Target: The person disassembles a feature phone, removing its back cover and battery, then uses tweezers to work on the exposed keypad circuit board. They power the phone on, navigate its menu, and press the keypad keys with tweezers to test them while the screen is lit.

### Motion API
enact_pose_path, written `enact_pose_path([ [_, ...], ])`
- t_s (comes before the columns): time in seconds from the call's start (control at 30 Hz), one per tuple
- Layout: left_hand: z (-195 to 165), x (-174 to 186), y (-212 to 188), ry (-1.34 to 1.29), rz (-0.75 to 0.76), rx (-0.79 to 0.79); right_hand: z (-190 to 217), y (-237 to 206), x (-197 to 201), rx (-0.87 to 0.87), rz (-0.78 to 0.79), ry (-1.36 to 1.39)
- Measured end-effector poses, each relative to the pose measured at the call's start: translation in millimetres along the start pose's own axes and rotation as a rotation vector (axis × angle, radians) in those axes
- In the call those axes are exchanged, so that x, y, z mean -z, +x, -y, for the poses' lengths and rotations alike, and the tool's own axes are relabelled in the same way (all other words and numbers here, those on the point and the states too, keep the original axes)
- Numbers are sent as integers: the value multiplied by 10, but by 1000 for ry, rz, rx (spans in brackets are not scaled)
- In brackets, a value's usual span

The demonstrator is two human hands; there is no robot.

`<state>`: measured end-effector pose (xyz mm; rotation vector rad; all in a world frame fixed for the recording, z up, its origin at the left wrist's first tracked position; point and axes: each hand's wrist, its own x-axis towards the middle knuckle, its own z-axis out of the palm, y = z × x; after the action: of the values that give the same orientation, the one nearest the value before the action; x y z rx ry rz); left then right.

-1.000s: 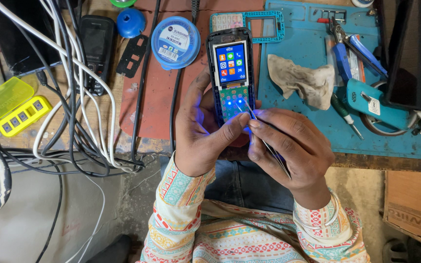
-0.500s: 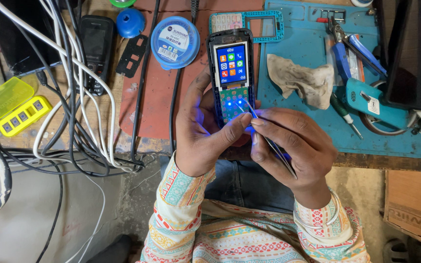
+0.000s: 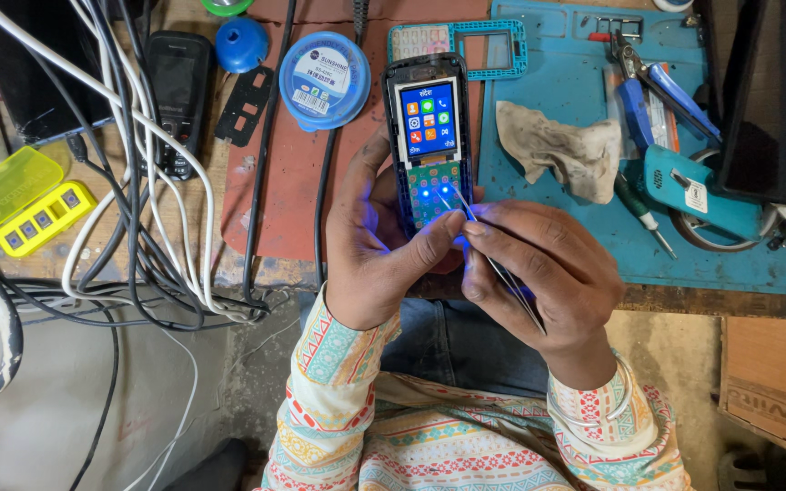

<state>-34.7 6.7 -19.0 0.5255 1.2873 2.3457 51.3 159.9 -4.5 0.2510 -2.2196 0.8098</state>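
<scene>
My left hand [image 3: 382, 256] grips an opened keypad phone [image 3: 427, 127] from below, thumb across its lower edge. The phone's small screen is lit with coloured icons, and its bare green keypad board glows with blue lights. My right hand [image 3: 548, 273] pinches thin metal tweezers [image 3: 493, 259]; their tips rest on the keypad board, just below the screen. Both hands hover over the front edge of the workbench, above my lap.
A blue repair mat [image 3: 575, 218] holds a dirty rag [image 3: 561, 145], pliers [image 3: 657, 86], a screwdriver [image 3: 643, 214] and a teal phone frame [image 3: 466, 36]. A round blue tin [image 3: 325, 80], a black phone [image 3: 175, 100], a yellow box [image 3: 25, 200] and tangled cables [image 3: 147, 227] lie left.
The tweezer tips have shifted slightly on the keypad board. The phone and my left hand stay in the same place.
</scene>
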Motion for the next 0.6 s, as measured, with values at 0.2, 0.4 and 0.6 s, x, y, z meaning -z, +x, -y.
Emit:
enact_pose_path([
  [0.2,-23,-1,7,-11,-13,31,6,0,1,9,16,0],
  [0.4,-23,-8,12,-5,-18,28,-5,-6,4,20,17,-17],
  [0.6,-23,-7,6,-20,-13,24,1,-8,0,21,17,-16],
])
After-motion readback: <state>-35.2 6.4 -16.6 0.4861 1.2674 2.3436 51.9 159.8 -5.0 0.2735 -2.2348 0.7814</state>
